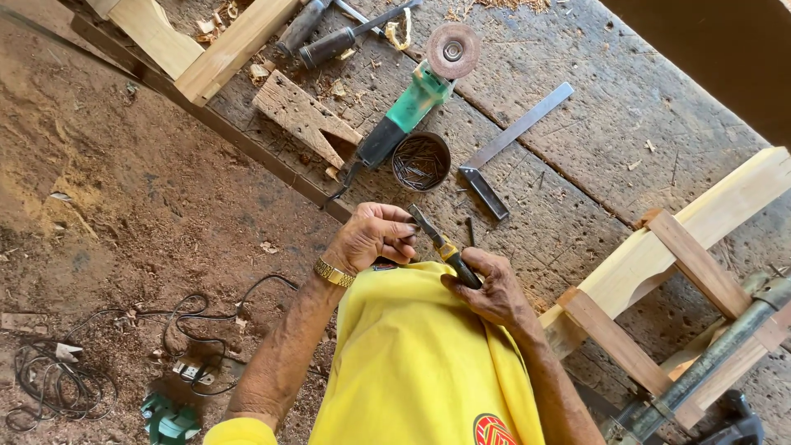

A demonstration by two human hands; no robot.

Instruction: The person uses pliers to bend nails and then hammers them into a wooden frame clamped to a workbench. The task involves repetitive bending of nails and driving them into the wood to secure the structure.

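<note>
My right hand grips a chisel by its dark handle, its flat blade pointing up and away over the workbench edge. My left hand is curled just left of the blade, fingertips close to or touching it; whether it pinches something small I cannot tell. A gold watch sits on the left wrist. My yellow shirt fills the foreground below both hands.
On the rough wooden workbench lie a green angle grinder, a round tin of nails, a steel try square, wood offcuts and chisels. A pale wooden frame held by a clamp is at right. Cables lie on the dirt floor.
</note>
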